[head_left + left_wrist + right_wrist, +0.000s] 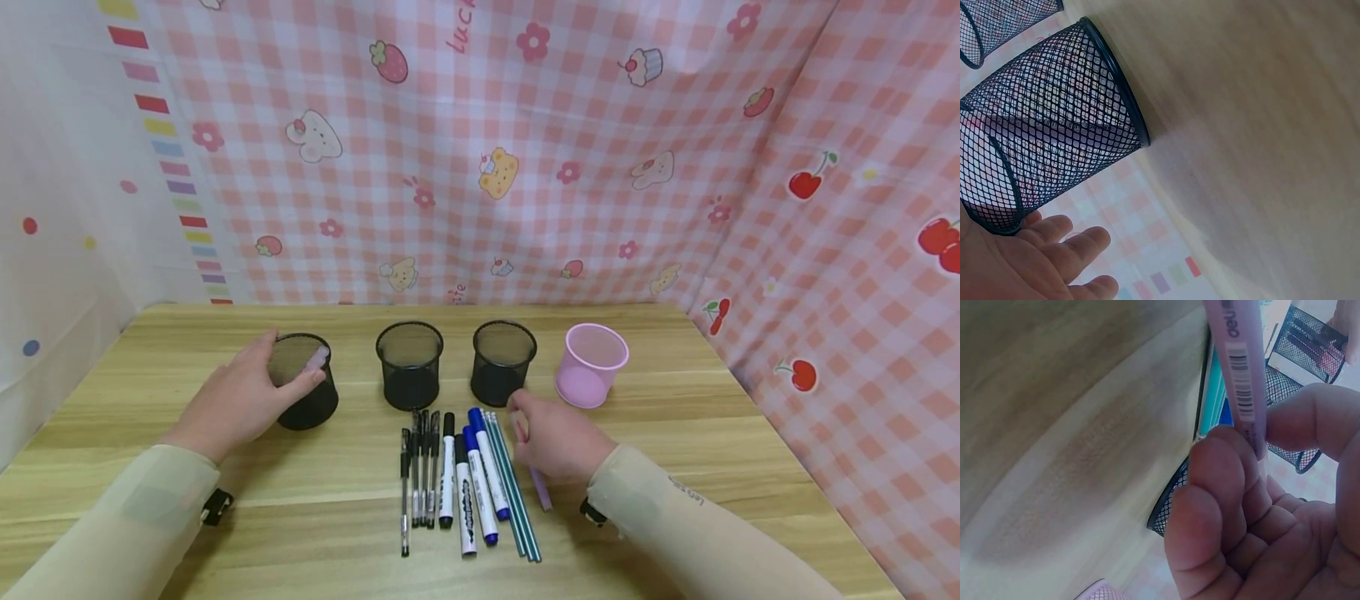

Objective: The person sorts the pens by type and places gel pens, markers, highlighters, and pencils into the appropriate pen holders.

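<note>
Purple pen [542, 490] partly behind right grip [564, 437]

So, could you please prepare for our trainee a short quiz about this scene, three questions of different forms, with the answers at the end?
1. How many black mesh cups stand on the table? A) two B) three C) four
2. True or false: the left hand is right beside the pink cup.
3. Fill in: the thumb and fingers of the right hand pinch a ____.

Key:
1. B
2. False; it is at the leftmost black cup.
3. pale purple pen
</note>
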The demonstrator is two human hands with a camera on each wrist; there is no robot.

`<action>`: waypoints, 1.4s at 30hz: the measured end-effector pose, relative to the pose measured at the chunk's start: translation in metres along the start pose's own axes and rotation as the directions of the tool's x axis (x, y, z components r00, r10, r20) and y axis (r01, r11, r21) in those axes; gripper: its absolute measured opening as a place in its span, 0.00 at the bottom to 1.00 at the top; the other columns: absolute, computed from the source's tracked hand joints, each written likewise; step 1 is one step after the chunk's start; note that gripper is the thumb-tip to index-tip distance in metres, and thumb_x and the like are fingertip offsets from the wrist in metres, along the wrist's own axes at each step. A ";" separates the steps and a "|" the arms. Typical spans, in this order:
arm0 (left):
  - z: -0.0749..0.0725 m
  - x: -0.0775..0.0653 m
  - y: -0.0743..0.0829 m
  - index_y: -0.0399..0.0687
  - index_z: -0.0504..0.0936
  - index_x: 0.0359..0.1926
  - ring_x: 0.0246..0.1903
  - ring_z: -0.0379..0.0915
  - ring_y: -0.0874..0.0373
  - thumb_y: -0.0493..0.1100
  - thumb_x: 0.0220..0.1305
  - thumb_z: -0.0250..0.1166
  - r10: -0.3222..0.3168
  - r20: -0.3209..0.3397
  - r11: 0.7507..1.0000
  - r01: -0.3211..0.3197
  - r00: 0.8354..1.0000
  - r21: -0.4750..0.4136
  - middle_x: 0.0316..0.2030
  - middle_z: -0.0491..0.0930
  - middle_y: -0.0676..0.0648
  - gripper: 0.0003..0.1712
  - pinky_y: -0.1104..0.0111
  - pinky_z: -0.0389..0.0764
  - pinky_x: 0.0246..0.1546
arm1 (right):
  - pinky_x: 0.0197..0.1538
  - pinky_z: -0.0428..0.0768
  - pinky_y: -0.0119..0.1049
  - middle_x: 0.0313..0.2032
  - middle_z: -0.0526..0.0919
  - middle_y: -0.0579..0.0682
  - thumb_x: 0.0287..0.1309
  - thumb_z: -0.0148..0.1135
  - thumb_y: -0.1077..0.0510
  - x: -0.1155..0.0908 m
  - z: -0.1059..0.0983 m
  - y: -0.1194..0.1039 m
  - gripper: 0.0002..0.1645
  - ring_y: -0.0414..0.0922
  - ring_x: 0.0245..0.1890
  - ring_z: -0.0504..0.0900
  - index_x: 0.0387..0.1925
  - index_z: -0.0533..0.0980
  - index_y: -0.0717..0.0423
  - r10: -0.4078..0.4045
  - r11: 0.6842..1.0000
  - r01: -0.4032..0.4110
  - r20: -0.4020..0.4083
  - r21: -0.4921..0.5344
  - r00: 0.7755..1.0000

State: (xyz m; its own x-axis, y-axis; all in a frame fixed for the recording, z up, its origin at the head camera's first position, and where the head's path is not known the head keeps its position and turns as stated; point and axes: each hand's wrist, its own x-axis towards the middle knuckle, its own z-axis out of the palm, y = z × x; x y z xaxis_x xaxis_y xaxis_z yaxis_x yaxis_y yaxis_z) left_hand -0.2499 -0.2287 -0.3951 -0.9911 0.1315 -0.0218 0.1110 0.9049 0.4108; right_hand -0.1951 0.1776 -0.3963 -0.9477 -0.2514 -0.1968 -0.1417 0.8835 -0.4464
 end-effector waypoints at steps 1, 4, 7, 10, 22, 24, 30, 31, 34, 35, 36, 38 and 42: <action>0.000 0.000 0.000 0.33 0.40 0.84 0.74 0.50 0.18 0.85 0.67 0.45 0.000 0.001 1.000 0.000 1.000 0.001 0.80 0.49 0.23 0.70 0.26 0.59 0.69 | 0.24 0.78 0.38 0.25 0.78 0.46 0.58 0.69 0.63 0.000 0.000 0.000 0.30 0.42 0.20 0.79 0.62 0.73 0.50 -0.006 1.000 0.006 -0.004 0.001 1.000; 0.000 0.000 0.000 0.34 0.40 0.84 0.74 0.50 0.19 0.85 0.66 0.45 0.000 0.000 1.000 0.000 1.000 0.002 0.80 0.49 0.23 0.70 0.26 0.60 0.69 | 0.25 0.78 0.38 0.25 0.77 0.45 0.58 0.69 0.63 0.000 -0.001 0.001 0.30 0.42 0.20 0.78 0.62 0.73 0.51 -0.024 1.000 0.024 -0.024 0.003 0.999; 0.000 0.001 0.000 0.33 0.39 0.84 0.74 0.50 0.19 0.86 0.66 0.45 0.001 0.001 1.000 -0.001 1.000 0.002 0.80 0.49 0.23 0.71 0.26 0.60 0.69 | 0.24 0.78 0.38 0.25 0.77 0.45 0.58 0.70 0.63 0.000 -0.001 0.001 0.30 0.42 0.20 0.78 0.63 0.74 0.52 -0.035 0.999 0.035 -0.037 -0.001 0.999; 0.000 0.000 0.000 0.33 0.39 0.84 0.74 0.50 0.19 0.85 0.66 0.45 0.000 0.004 1.000 0.000 1.000 0.003 0.79 0.48 0.23 0.71 0.26 0.60 0.69 | 0.24 0.79 0.37 0.25 0.77 0.46 0.59 0.69 0.63 0.000 -0.003 0.000 0.32 0.42 0.21 0.78 0.65 0.73 0.52 -0.027 0.999 0.028 -0.041 0.021 0.999; 0.000 0.000 0.000 0.32 0.39 0.83 0.74 0.50 0.19 0.85 0.67 0.45 0.006 0.006 1.000 -0.006 1.000 0.002 0.79 0.49 0.22 0.71 0.27 0.59 0.69 | 0.25 0.78 0.36 0.26 0.80 0.49 0.62 0.68 0.63 0.002 -0.007 -0.004 0.31 0.44 0.22 0.78 0.66 0.71 0.52 -0.007 0.985 0.022 -0.087 0.172 0.996; 0.000 0.000 0.000 0.32 0.39 0.83 0.74 0.50 0.19 0.85 0.67 0.46 0.008 0.005 1.000 -0.008 1.000 -0.001 0.79 0.49 0.22 0.70 0.27 0.59 0.69 | 0.26 0.78 0.37 0.26 0.79 0.49 0.62 0.67 0.63 0.002 -0.007 -0.004 0.30 0.44 0.23 0.78 0.65 0.72 0.52 -0.014 0.979 0.036 -0.110 0.201 0.994; -0.001 0.000 0.000 0.32 0.39 0.83 0.74 0.50 0.19 0.85 0.67 0.46 0.008 0.005 1.000 -0.008 1.000 -0.004 0.79 0.49 0.22 0.70 0.26 0.59 0.69 | 0.28 0.79 0.37 0.26 0.79 0.48 0.62 0.65 0.64 0.005 -0.007 -0.005 0.28 0.43 0.23 0.77 0.63 0.71 0.52 -0.059 0.966 0.105 -0.195 0.237 0.979; -0.001 0.000 0.000 0.32 0.39 0.83 0.74 0.50 0.19 0.85 0.67 0.46 0.007 0.006 1.000 -0.007 1.000 -0.004 0.79 0.49 0.22 0.70 0.26 0.59 0.69 | 0.27 0.78 0.36 0.26 0.79 0.47 0.62 0.65 0.64 0.006 -0.007 -0.005 0.28 0.42 0.23 0.77 0.63 0.71 0.52 -0.066 0.961 0.118 -0.208 0.249 0.976; -0.001 0.000 0.000 0.32 0.39 0.83 0.74 0.50 0.19 0.85 0.67 0.45 0.006 0.007 1.000 -0.006 1.000 -0.004 0.79 0.49 0.22 0.71 0.26 0.59 0.69 | 0.25 0.76 0.34 0.25 0.78 0.47 0.61 0.65 0.65 0.007 -0.007 -0.007 0.29 0.41 0.23 0.75 0.62 0.70 0.51 -0.091 0.940 0.165 -0.248 0.298 0.965; -0.001 0.000 0.000 0.32 0.39 0.83 0.74 0.50 0.19 0.85 0.67 0.45 0.006 0.007 1.000 -0.006 1.000 -0.004 0.79 0.49 0.22 0.71 0.26 0.59 0.69 | 0.25 0.75 0.33 0.25 0.78 0.47 0.61 0.64 0.66 0.007 -0.007 -0.007 0.28 0.41 0.22 0.75 0.62 0.70 0.51 -0.098 0.930 0.181 -0.261 0.318 0.960; -0.001 0.000 0.000 0.32 0.39 0.83 0.74 0.50 0.19 0.85 0.67 0.46 0.006 0.006 1.000 -0.006 1.000 -0.004 0.79 0.49 0.22 0.71 0.26 0.59 0.69 | 0.24 0.74 0.32 0.25 0.78 0.47 0.61 0.64 0.66 0.007 -0.007 -0.008 0.28 0.41 0.22 0.74 0.61 0.69 0.51 -0.106 0.920 0.199 -0.274 0.337 0.956; -0.001 0.000 0.000 0.32 0.40 0.83 0.74 0.50 0.19 0.85 0.67 0.46 0.006 0.006 1.000 -0.006 1.000 -0.004 0.79 0.49 0.22 0.71 0.26 0.59 0.69 | 0.23 0.73 0.31 0.26 0.77 0.47 0.62 0.64 0.67 0.008 -0.006 -0.010 0.27 0.41 0.23 0.74 0.61 0.69 0.52 -0.122 0.898 0.231 -0.294 0.373 0.948; -0.001 0.000 0.000 0.31 0.40 0.83 0.74 0.50 0.19 0.85 0.67 0.46 0.008 0.006 1.000 -0.008 1.000 -0.003 0.79 0.49 0.22 0.71 0.26 0.59 0.69 | 0.23 0.72 0.29 0.27 0.78 0.49 0.63 0.63 0.69 0.008 -0.006 -0.015 0.28 0.41 0.23 0.74 0.62 0.68 0.55 -0.132 0.856 0.271 -0.321 0.440 0.938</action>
State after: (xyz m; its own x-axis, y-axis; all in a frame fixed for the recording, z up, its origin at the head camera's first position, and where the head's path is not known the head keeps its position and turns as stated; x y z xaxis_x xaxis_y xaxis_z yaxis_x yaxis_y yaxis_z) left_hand -0.2498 -0.2287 -0.3940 -0.9897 0.1412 -0.0240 0.1187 0.9025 0.4141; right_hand -0.2028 0.1650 -0.3862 -0.9619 -0.2254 0.1550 -0.2525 0.5141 -0.8197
